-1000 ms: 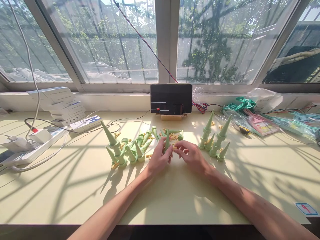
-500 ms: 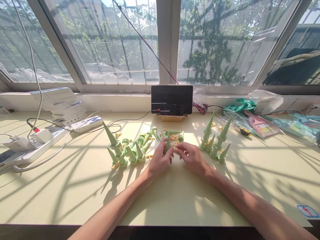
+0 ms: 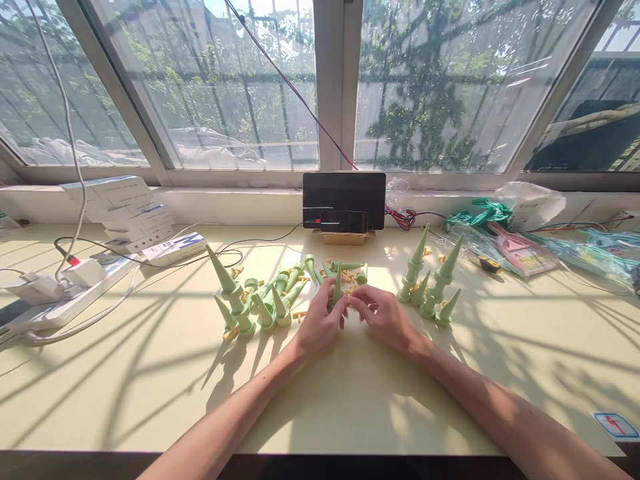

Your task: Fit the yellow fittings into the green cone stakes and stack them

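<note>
My left hand (image 3: 321, 319) is closed round a pale green cone-shaped piece (image 3: 338, 281), its point upward. Close to its right side, my right hand (image 3: 385, 313) pinches a small tan piece (image 3: 349, 299) against or near the cone's base; the fingers partly hide it. Behind the hands lie loose green pieces (image 3: 352, 265) and small tan ones. To the left stands a tall green spired tower (image 3: 231, 290), with shorter cones (image 3: 280, 307) beside it. Right of my right hand stand two more tall spired towers (image 3: 414, 263) (image 3: 445, 270) with small cones at their feet.
A black tablet (image 3: 344, 193) with a phone (image 3: 344, 221) before it stands at the back. White boxes (image 3: 123, 213) and a power strip (image 3: 85, 283) with cables are on the left. Plastic bags (image 3: 525, 250) and a black-and-yellow object (image 3: 489, 264) lie on the right.
</note>
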A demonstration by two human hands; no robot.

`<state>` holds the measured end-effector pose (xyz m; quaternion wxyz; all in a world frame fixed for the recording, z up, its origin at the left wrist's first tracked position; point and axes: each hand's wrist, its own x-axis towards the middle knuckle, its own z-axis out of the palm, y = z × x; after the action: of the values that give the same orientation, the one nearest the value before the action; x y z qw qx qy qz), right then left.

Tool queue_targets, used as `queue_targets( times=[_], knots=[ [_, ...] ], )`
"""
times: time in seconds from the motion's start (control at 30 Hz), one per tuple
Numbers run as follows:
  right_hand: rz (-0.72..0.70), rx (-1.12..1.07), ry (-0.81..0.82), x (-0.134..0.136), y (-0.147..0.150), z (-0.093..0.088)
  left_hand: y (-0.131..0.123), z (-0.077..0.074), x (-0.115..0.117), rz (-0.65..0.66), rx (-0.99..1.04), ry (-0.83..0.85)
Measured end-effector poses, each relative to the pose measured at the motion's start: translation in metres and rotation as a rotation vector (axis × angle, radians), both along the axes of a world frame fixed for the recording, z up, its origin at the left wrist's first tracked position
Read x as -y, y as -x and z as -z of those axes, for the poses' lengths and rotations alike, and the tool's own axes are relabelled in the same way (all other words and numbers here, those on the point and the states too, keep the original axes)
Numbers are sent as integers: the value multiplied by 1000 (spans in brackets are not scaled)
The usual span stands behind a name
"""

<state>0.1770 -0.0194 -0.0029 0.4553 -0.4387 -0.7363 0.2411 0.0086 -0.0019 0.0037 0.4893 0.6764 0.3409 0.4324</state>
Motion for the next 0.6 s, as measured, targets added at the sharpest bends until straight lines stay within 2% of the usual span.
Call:
queue_targets(
  times=[0.27,0.6],
  knots=[
    [0,-7,-17,1,1,-2,0,-1,-1,-35,6,7],
    [-4,6,4,0,0,2,0,1,-2,-15,5,-8]
  ],
)
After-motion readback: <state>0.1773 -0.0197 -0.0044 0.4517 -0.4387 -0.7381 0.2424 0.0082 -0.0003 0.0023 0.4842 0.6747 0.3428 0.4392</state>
